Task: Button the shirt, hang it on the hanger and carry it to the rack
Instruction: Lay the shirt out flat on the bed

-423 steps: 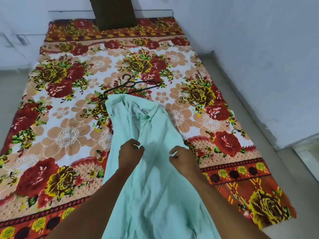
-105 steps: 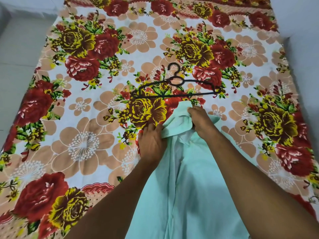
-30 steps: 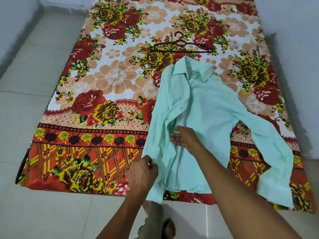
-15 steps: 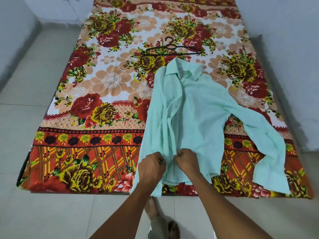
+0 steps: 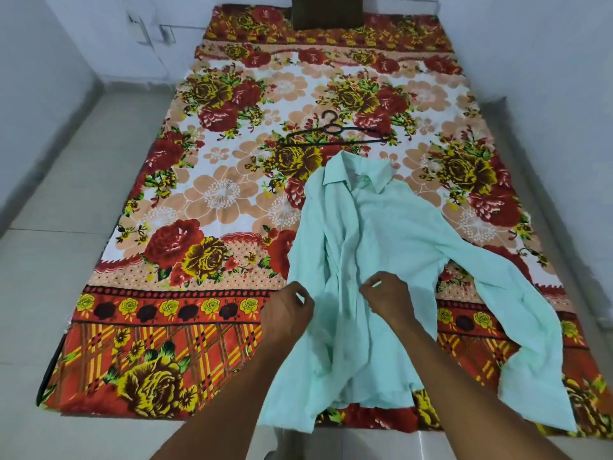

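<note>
While the shirt [image 5: 381, 260] lies spread on the floral bedsheet [image 5: 212, 200] in the lower right of the single head view, we work at its front opening, which we judge to be the buttoning step, with hanging and carrying not yet begun. Our left hand [image 5: 287, 315] sits at the lower centre, fingers curled and thumb meeting fingertip on the left front panel; whether cloth is truly pinched there we cannot tell. Our right hand [image 5: 386, 302], just beside it, curls its fingers at the placket edge, seemingly pinching the fabric, presumably to bring button and hole together. Laying the garment flat keeps both front edges reachable and lets them line up. Its long axis runs from the collar, which points toward the top of the frame, down to the hem at the bottom edge of the bed; one sleeve trails off toward the lower right corner. Just above the collar, near but apart, the dark hanger [image 5: 333, 136] lies flat with its hook pointing up the frame, probably waiting there for the next step.
</note>
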